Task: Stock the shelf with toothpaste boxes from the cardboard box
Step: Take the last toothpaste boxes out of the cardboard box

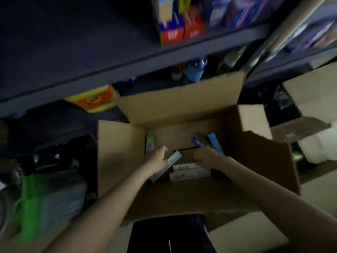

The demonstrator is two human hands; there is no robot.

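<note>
1. Two hands are down inside the open cardboard box (182, 110): your left hand (159, 158) curls round a pale teal toothpaste box (166, 168), tilted up from the bottom; your right hand (205, 157) reaches among blue cartons (215, 143) at the far right wall, and blur hides whether it pinches one
2. Two white cartons (189, 172) lie flat between your wrists, and a green carton (150, 143) stands against the left wall
3. Expect each carton to be light, stiff along its length and smooth-faced, so it may slip; hold it across the long sides, near the middle
4. Thin card dents under a hard squeeze, so grip gently
5. The dark metal shelf (127, 68) above is hard-edged
</note>
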